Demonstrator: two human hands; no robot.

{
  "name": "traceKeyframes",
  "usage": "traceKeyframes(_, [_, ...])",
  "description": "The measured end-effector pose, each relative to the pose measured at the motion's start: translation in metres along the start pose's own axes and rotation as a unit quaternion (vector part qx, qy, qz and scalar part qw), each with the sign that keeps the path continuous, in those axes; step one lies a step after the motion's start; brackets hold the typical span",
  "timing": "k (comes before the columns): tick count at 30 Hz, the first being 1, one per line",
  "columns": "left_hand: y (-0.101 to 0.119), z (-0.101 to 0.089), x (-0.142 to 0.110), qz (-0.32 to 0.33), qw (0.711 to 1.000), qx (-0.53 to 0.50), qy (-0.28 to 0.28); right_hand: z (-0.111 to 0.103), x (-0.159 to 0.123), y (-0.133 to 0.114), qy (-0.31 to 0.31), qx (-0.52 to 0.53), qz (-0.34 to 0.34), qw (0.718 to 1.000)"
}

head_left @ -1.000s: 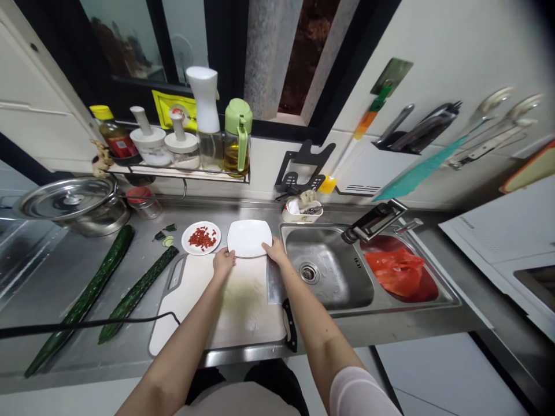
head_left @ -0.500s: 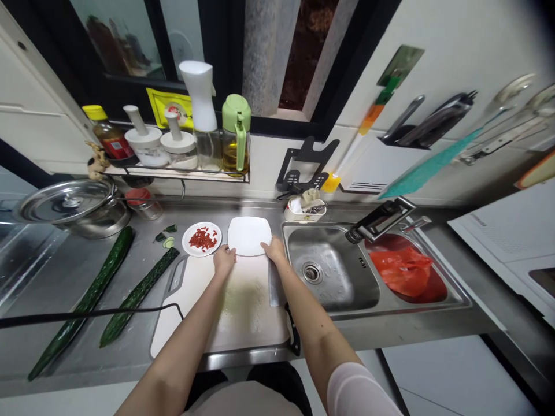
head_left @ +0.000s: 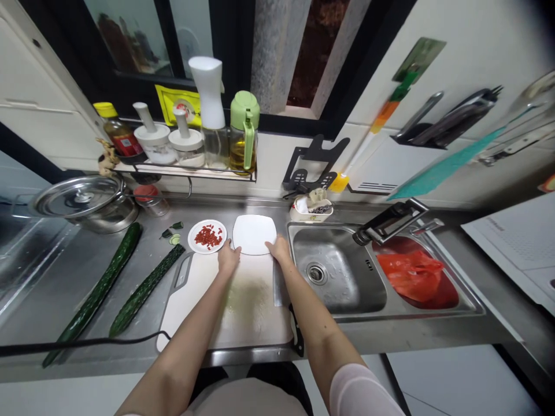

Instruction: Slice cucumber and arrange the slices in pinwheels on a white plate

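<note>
A plain white square plate with rounded corners lies at the far edge of the cutting board. My left hand is at its near left corner, thumb by the rim and fingers along the side. At the near right corner, my right hand has its thumb on the rim; its other fingers are partly hidden. Just left of the plate stands a small round white dish of red goji-like berries. Below my hands, the white cutting board is wet with a greenish stain.
A knife lies along the board's right edge, partly under my right arm. Two cucumbers and cut pieces are on the left. The sink is on the right. A black cable crosses the left foreground.
The view has shifted slightly, moving the whole scene a little to the right. Both hands stay at the plate's near corners, and the plate keeps its place beside the dish.
</note>
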State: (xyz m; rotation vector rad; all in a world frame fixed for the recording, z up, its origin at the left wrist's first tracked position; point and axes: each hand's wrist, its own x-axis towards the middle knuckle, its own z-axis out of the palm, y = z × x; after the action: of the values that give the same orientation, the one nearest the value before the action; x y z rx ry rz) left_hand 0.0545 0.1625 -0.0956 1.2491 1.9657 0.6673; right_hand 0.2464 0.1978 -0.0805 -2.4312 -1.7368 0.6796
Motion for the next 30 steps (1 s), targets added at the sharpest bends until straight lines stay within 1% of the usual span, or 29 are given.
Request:
traceKeyframes(4, [-0.006,-0.009,-0.012,0.03,0.999,-0.003,0.039,0.0,0.001,0.0,0.002,0.0,0.002,1.0])
traceKeyframes(8, [-0.021,-0.03,-0.028,0.062,0.994,-0.039,0.083,-0.001,0.002,-0.001,0.005,0.007,-0.006,1.0])
traceKeyframes(10, [-0.032,-0.046,-0.034,0.07,0.99,-0.047,0.116,-0.002,0.0,-0.002,0.009,0.014,-0.005,1.0])
traceKeyframes(12, [-0.045,-0.065,-0.036,0.076,0.985,-0.042,0.151,-0.005,-0.006,-0.001,0.032,0.023,-0.008,0.999])
traceKeyframes(15, [-0.066,-0.099,-0.035,0.089,0.975,0.029,0.202,-0.011,-0.021,0.007,0.102,0.054,-0.029,0.993])
traceKeyframes(17, [-0.08,-0.12,-0.034,0.085,0.966,0.098,0.223,-0.014,-0.036,0.019,0.128,0.079,-0.053,0.987])
traceKeyframes(20, [-0.097,-0.144,-0.033,0.046,0.956,0.19,0.218,-0.015,-0.063,0.042,0.117,0.095,-0.08,0.985])
traceKeyframes(22, [-0.107,-0.154,-0.033,0.029,0.952,0.234,0.193,-0.014,-0.085,0.059,0.109,0.084,-0.08,0.987])
traceKeyframes(24, [-0.115,-0.16,-0.033,0.025,0.949,0.269,0.163,-0.013,-0.108,0.074,0.083,0.067,-0.059,0.993])
traceKeyframes(26, [-0.121,-0.164,-0.032,0.028,0.945,0.295,0.137,-0.011,-0.129,0.084,0.043,0.043,-0.029,0.998])
traceKeyframes(30, [-0.132,-0.17,-0.029,0.037,0.939,0.323,0.109,-0.01,-0.161,0.09,-0.035,-0.003,0.005,0.999])
